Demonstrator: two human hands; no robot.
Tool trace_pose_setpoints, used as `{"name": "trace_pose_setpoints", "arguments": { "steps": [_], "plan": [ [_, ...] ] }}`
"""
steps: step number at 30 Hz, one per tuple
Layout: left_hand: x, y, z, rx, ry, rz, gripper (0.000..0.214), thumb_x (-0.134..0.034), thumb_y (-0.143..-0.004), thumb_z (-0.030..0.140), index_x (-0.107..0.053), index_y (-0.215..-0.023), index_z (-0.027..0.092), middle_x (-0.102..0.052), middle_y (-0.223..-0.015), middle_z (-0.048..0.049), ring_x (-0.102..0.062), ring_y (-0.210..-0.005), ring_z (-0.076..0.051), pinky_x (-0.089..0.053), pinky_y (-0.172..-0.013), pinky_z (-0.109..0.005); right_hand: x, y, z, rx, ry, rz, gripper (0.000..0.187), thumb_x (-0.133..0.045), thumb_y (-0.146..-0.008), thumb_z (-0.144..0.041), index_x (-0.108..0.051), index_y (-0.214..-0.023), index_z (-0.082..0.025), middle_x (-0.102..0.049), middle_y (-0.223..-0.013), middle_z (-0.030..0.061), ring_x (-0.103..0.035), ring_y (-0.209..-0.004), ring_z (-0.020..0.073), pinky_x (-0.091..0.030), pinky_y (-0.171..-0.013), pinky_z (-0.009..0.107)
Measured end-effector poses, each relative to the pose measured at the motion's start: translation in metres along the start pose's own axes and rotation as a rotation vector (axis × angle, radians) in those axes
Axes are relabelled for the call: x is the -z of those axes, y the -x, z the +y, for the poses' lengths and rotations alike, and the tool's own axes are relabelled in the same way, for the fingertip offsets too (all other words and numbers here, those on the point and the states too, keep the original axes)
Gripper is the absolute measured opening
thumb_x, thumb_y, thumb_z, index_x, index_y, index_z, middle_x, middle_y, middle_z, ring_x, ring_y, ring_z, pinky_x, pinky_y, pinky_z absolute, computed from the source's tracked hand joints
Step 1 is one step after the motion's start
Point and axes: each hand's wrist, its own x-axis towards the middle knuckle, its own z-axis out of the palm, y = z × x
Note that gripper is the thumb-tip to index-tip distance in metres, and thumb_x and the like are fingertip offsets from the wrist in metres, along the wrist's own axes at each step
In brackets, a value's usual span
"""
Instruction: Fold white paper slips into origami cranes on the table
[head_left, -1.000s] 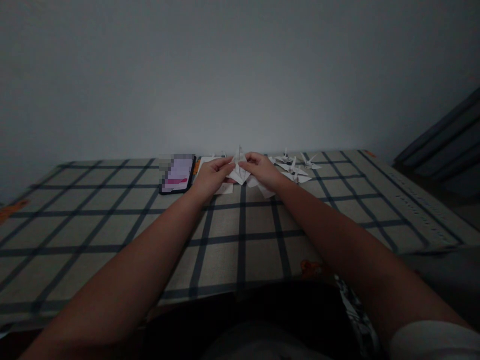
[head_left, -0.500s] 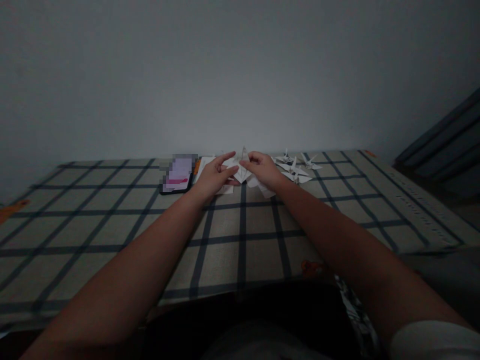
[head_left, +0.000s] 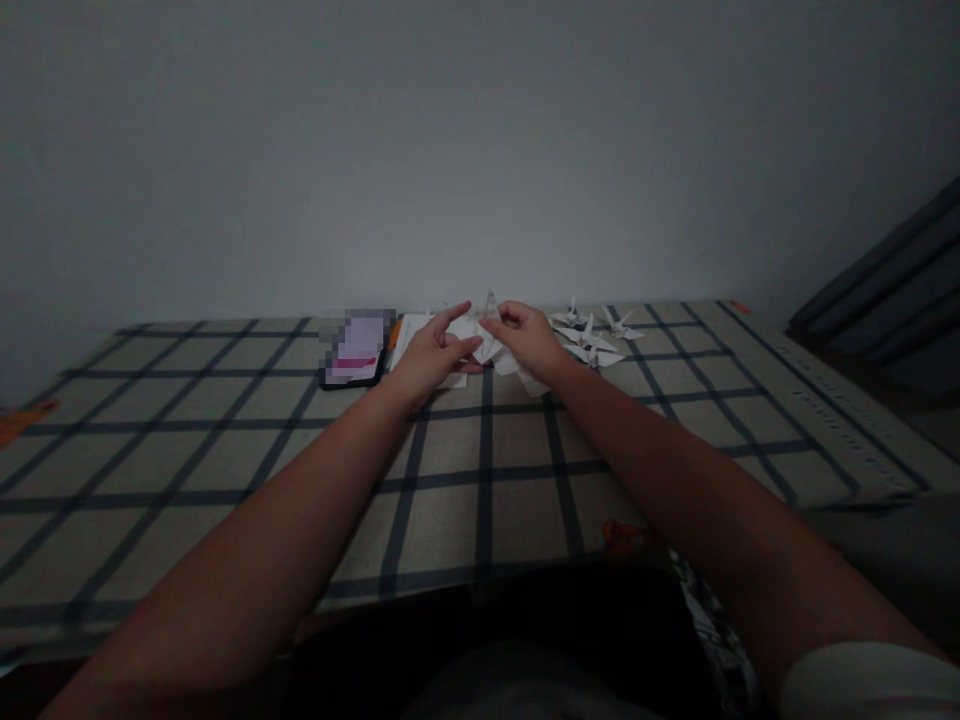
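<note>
A partly folded white origami paper (head_left: 489, 340) stands between my two hands in the middle of the far side of the table, with one narrow point sticking up. My right hand (head_left: 525, 335) pinches its right side between thumb and curled fingers. At its lower left, my left hand (head_left: 435, 355) grips the paper between the thumb and the lower fingers, while the index finger stretches out away from it. More white paper (head_left: 536, 385) lies under my right hand. The hands partly hide the folds.
Several folded paper cranes (head_left: 592, 350) lie to the right of my right hand. Left of my left hand are a phone (head_left: 356, 350) with a blurred screen and white paper sheets (head_left: 409, 330). A checked cloth (head_left: 450, 440) covers the table, which meets a plain wall (head_left: 480, 150).
The folded paper has tilted slightly, its upper point leaning a little more to the right. My left thumb has shifted slightly right along the paper. My right hand keeps its pinch.
</note>
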Motion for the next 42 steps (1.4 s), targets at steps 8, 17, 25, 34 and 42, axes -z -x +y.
{"name": "trace_pose_setpoints", "arguments": {
  "steps": [8,17,25,34,42],
  "plan": [
    [-0.0024,0.0001,0.0008,0.038,0.055,-0.012,0.083,-0.076,-0.078,0.024,-0.04,-0.152,0.018,-0.068,-0.068,0.0012,-0.072,-0.067,-0.018,-0.062,-0.073,-0.034,-0.0015,0.0005,0.0018,0.006,-0.042,0.009,0.031,-0.064,-0.083,-0.048,-0.051,-0.074,-0.021,-0.044,-0.069,-0.0025,-0.041,-0.067,0.0131,-0.032,-0.061,0.028],
    [-0.0035,0.0016,-0.0005,0.033,0.072,-0.067,0.081,-0.073,-0.081,0.02,-0.036,-0.153,0.016,-0.072,-0.07,-0.001,-0.076,-0.075,-0.019,-0.062,-0.079,-0.033,-0.0007,0.0008,-0.0026,0.001,-0.074,0.042,0.031,-0.065,-0.081,-0.049,-0.054,-0.075,-0.021,-0.049,-0.07,-0.0023,-0.045,-0.068,0.0138,-0.036,-0.063,0.028],
    [-0.0061,0.0027,0.0009,0.06,0.114,-0.087,0.085,-0.071,-0.083,0.016,-0.028,-0.156,0.017,-0.075,-0.077,-0.0042,-0.076,-0.075,-0.019,-0.061,-0.078,-0.033,-0.0007,0.0,-0.0006,0.02,-0.1,0.083,0.028,-0.065,-0.081,-0.045,-0.051,-0.073,-0.021,-0.047,-0.07,-0.0025,-0.045,-0.068,0.0137,-0.035,-0.063,0.028],
    [-0.0036,0.0061,0.0048,0.032,0.143,-0.187,0.101,-0.078,-0.076,0.016,-0.019,-0.158,0.017,-0.075,-0.076,-0.0027,-0.075,-0.078,-0.017,-0.059,-0.083,-0.031,-0.002,0.0005,-0.0013,0.0,-0.111,0.085,0.027,-0.064,-0.081,-0.045,-0.054,-0.074,-0.021,-0.048,-0.07,-0.0021,-0.046,-0.068,0.0137,-0.036,-0.062,0.028],
    [-0.0001,0.0011,0.0029,-0.005,0.002,-0.034,0.089,-0.078,-0.077,0.029,-0.035,-0.155,0.023,-0.071,-0.079,0.0003,-0.071,-0.074,-0.016,-0.061,-0.075,-0.033,0.0032,0.0005,-0.003,-0.077,-0.104,-0.01,0.029,-0.067,-0.079,-0.046,-0.056,-0.073,-0.02,-0.05,-0.069,-0.0027,-0.047,-0.068,0.0132,-0.037,-0.062,0.027]
  ]
}}
